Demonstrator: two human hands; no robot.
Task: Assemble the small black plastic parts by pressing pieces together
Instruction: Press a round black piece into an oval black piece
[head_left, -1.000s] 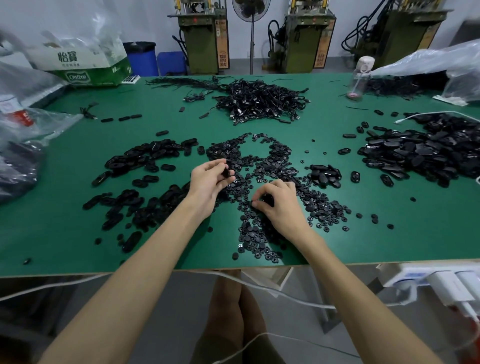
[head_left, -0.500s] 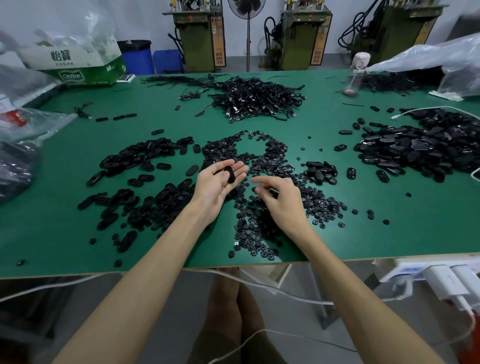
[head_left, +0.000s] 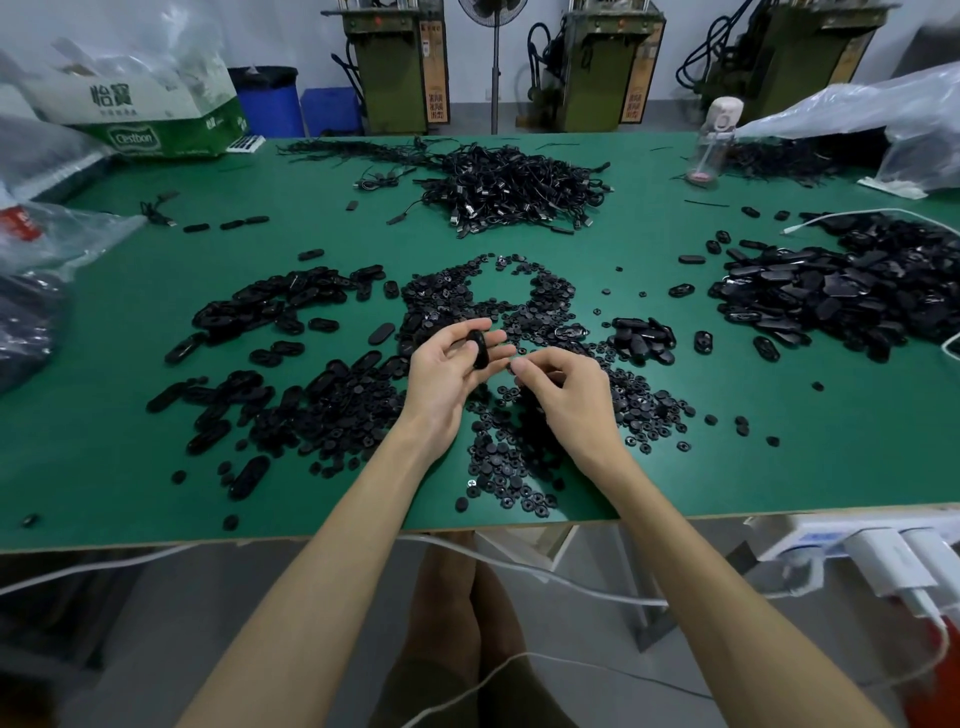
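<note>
Oval black part (head_left: 477, 349) sits pinched in your left hand (head_left: 447, 376) over the green counter (head_left: 104, 467), your right hand (head_left: 569, 397) curled just beside it (can't tell if it's got anything), small round pieces (head_left: 498, 460) piled underneath, tangled cables (head_left: 514, 187) farther back.

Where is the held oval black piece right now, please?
Head view, centre: the oval black piece is held in the left hand, just left of the right hand, above the pile of small round parts.
</note>
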